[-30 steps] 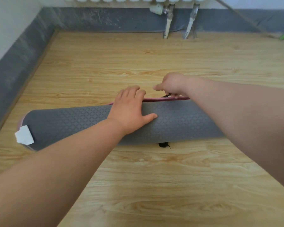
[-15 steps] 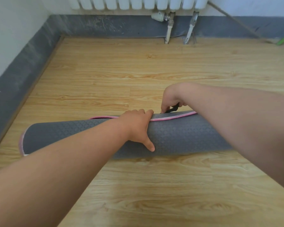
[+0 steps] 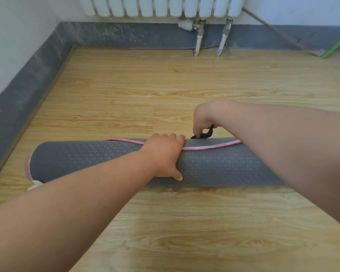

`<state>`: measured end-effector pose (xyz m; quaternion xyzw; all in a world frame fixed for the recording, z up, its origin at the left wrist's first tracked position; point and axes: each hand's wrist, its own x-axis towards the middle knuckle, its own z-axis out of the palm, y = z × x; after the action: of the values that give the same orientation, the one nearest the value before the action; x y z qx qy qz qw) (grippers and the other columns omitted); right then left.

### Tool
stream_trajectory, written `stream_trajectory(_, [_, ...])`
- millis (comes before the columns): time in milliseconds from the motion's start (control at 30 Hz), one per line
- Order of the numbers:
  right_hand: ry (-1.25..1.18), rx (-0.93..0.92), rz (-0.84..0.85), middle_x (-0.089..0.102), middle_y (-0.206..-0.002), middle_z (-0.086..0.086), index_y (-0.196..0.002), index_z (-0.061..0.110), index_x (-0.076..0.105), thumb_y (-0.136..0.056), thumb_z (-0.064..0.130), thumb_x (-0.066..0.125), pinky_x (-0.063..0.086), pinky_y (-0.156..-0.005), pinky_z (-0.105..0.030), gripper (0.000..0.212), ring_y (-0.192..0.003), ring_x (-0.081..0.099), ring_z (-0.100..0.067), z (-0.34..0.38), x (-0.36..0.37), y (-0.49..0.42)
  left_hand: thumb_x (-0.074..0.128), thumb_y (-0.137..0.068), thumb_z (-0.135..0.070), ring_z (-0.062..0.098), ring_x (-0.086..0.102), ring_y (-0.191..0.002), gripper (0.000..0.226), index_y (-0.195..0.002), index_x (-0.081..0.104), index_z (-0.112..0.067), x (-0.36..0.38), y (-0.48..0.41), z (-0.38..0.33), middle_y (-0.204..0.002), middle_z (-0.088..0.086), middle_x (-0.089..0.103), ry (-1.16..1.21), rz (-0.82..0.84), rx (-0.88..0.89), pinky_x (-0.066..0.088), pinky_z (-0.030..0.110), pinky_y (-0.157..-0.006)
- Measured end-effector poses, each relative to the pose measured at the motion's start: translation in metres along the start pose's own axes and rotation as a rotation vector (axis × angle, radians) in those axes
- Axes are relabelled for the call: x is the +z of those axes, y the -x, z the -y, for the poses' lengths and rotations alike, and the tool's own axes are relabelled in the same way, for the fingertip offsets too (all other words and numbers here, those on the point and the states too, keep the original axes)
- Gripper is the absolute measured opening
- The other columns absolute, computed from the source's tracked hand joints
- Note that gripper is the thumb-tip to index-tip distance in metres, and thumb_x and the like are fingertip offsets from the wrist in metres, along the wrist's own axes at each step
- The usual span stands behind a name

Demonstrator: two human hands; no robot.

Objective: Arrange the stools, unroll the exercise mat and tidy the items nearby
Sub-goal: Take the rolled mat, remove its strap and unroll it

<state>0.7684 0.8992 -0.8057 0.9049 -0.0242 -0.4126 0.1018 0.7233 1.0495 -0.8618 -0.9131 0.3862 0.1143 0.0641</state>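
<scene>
Left wall: we see a grey skirting band [image 3: 18, 91] running along the wooden floor [image 3: 126, 91] toward the far corner.
Mat's left end: the rolled exercise mat [image 3: 82, 158] lies on its side across the floor, grey and patterned, its pink-stitched end facing left; a scrap of white paper [image 3: 34, 185] peeks out beneath that end.
Left hand: our left hand [image 3: 164, 156] drapes over the middle of the roll, its fingers [image 3: 172, 137] curled over the top beside the pink edge [image 3: 214, 146], thumb pressed down the near side, bracing the roll more than gripping it.
Right hand: just beyond the roll, our right hand [image 3: 203, 118] pinches a black strap [image 3: 205, 134] whose low end meets the top of the mat; the fingers are closed on the strap.
Right side: our right forearm hides the mat's far end, so we cannot tell how it lies there.
Background: a white radiator [image 3: 161, 5] with its pipes [image 3: 198, 39] stands against the far wall, and a green stick [image 3: 338, 47] leans in at the right edge.
Progress: we judge the task barely begun on the mat; it is still fully rolled, and the strap looks to be what we are working loose first.
Left to do: freeing the strap, rolling the mat out flat over the open floor ahead, then dealing with the paper scrap; no stools are in view, so we cannot say whether they are arranged.
</scene>
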Motion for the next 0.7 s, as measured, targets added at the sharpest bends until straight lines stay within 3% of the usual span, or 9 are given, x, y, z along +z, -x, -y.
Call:
stream_trajectory(67, [0.089,0.019,-0.01,0.056,-0.088,-0.001,-0.091,0.013,0.059,-0.093,0.022,0.052,0.036,-0.051,-0.023,0.011,-0.056,0.045,-0.013,0.006,0.001,0.0,0.074,-0.052,-0.07,0.023,0.058,-0.088,0.091,-0.121,0.043,-0.019,0.0,0.0,-0.001,-0.101,0.0,0.057,-0.011,-0.011,0.016,0.045,0.035,-0.07])
stream_trajectory(167, [0.082,0.022,-0.171,0.06,-0.084,-0.002,-0.089,0.014,0.067,-0.089,0.016,0.054,0.04,-0.051,-0.024,0.013,-0.061,0.051,-0.016,0.005,-0.001,-0.001,0.075,-0.054,-0.067,0.024,0.058,-0.092,0.09,-0.123,0.043,-0.018,0.002,0.001,-0.001,-0.105,0.002,0.058,-0.04,-0.071,0.03,0.046,0.037,-0.077])
stream_trajectory(267, [-0.256,0.094,-0.418,0.062,-0.082,-0.005,-0.083,0.009,0.065,-0.089,0.017,0.053,0.045,-0.059,-0.029,0.016,-0.073,0.058,-0.023,-0.012,-0.007,-0.011,0.075,-0.057,-0.064,0.025,0.057,-0.097,0.09,-0.126,0.042,-0.018,0.001,-0.003,0.002,-0.109,0.002,0.058,-0.055,-0.15,0.032,0.045,0.038,-0.083])
stream_trajectory(467, [-0.9,0.22,-0.809,0.054,-0.064,-0.001,-0.067,0.014,0.05,-0.092,0.027,0.052,0.031,-0.045,-0.026,0.028,-0.052,0.048,-0.018,-0.042,-0.032,-0.018,0.075,-0.06,-0.06,0.026,0.053,-0.109,0.093,-0.133,0.036,-0.018,0.0,-0.012,0.011,-0.119,0.003,0.056,-0.083,-0.238,0.016,0.041,0.041,-0.095])
stream_trajectory(567, [-0.977,0.219,-0.843,0.054,-0.065,-0.001,-0.07,0.015,0.052,-0.091,0.028,0.05,0.033,-0.047,-0.025,0.025,-0.051,0.047,-0.018,-0.048,-0.03,-0.016,0.077,-0.059,-0.059,0.027,0.051,-0.112,0.095,-0.134,0.034,-0.02,-0.001,-0.02,0.015,-0.122,0.003,0.054,-0.04,-0.164,-0.036,0.039,0.041,-0.098])
stream_trajectory(700, [-1.011,0.147,-0.806,0.057,-0.071,-0.002,-0.089,0.013,0.062,-0.091,0.025,0.049,0.035,-0.051,-0.026,0.018,-0.058,0.049,-0.018,-0.049,-0.022,-0.019,0.078,-0.058,-0.06,0.029,0.048,-0.118,0.103,-0.141,0.031,-0.02,-0.004,-0.033,0.024,-0.133,0.005,0.049,0.067,0.008,-0.09,0.039,0.043,-0.1])
